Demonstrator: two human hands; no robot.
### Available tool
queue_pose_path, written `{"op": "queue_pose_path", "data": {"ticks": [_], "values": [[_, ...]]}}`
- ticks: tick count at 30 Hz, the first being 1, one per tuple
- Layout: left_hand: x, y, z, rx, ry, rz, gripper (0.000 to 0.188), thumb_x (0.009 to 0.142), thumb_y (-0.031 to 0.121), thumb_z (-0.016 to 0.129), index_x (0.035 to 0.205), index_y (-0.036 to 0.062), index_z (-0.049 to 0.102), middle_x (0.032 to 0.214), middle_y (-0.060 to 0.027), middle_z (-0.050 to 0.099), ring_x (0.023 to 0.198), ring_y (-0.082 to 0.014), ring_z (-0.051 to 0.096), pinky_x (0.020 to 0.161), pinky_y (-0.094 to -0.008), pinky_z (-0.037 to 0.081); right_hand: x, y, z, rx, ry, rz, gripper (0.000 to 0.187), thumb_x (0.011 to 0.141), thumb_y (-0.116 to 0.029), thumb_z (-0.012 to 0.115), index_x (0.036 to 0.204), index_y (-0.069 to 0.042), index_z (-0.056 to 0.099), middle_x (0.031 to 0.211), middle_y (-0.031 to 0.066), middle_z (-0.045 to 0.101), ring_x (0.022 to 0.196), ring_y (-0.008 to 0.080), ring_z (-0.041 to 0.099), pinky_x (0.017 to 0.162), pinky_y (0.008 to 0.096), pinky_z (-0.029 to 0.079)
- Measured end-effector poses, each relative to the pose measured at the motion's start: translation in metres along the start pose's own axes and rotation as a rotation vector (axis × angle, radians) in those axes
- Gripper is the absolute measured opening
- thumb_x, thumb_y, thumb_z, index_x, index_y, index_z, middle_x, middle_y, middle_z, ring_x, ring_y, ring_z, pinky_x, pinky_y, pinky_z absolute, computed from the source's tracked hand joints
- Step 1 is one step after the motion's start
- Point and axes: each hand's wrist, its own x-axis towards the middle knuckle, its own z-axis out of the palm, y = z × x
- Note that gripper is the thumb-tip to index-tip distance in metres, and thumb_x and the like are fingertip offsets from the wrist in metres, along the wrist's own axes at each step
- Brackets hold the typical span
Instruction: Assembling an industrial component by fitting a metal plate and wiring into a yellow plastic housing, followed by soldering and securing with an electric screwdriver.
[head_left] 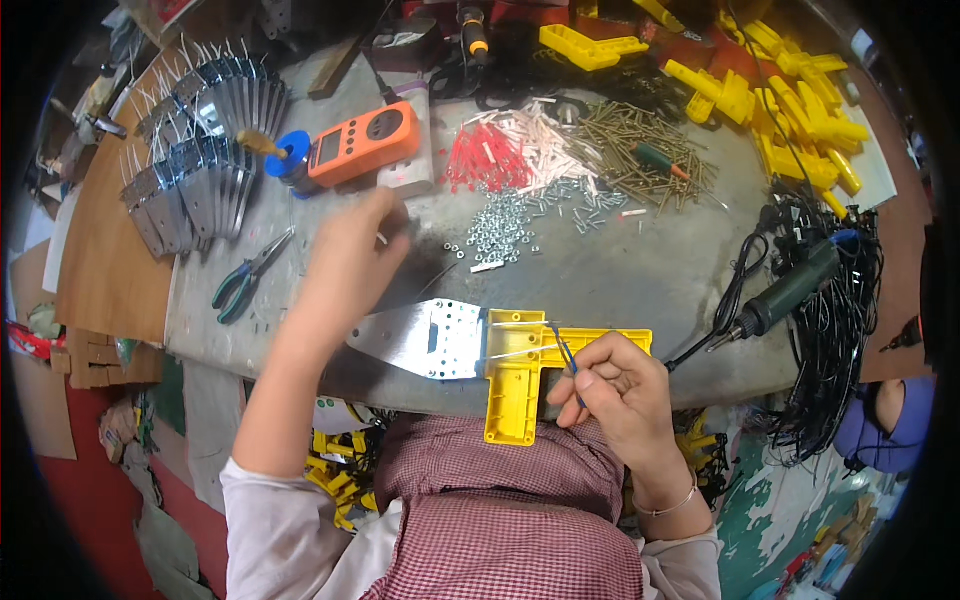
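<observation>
My left hand (358, 245) hangs over the bench beside the orange meter (365, 145), slightly blurred. Its fingers are bent, with a gap between thumb and fingers and nothing visible in it. Between thumb and fingers of my right hand (612, 390) is a pair of thin dark tweezers (566, 352), their tips over the yellow plastic T-shaped housing shell (513, 400). That shell lies hollow side up at the bench's front edge. A shiny perforated metal plate (425, 340) adjoins its left side, and two white wires (520, 354) run from the plate into the shell.
Nuts (500, 225), red sleeved parts (487, 158) and long screws (625, 150) lie in piles behind. Pliers (250, 280) and stacked metal plates (200, 150) are left. Yellow shells (800, 110), a green corded tool (790, 290) and black cables (815, 370) fill the right.
</observation>
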Motion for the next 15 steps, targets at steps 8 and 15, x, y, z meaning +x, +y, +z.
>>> {"op": "queue_pose_path", "data": {"ticks": [8,15], "values": [[-0.039,0.059,-0.004,-0.614,-0.191,0.161,0.019,0.078,0.000,0.063,0.097,-0.0025,0.065,0.094,-0.0093,0.064,0.086,-0.0145,0.061,0.076,-0.0283,0.051,-0.004,-0.007,0.005,-0.101,0.061,-0.037,0.006,0.091,-0.003,0.058,0.088,0.002,0.055,0.062,-0.0004,0.056,0.054,0.0024,0.051,0.050,0.0188,0.040],[-0.043,0.050,0.015,-1.203,-0.336,-0.117,0.022,0.082,0.008,0.072,0.099,-0.0022,0.062,0.098,-0.0073,0.064,0.091,-0.0149,0.061,0.084,-0.0284,0.049,-0.005,-0.007,0.012,-0.292,0.165,-0.196,0.008,0.087,-0.004,0.065,0.084,0.003,0.062,0.058,-0.0042,0.052,0.053,0.0002,0.043,0.049,0.0191,0.034]]}}
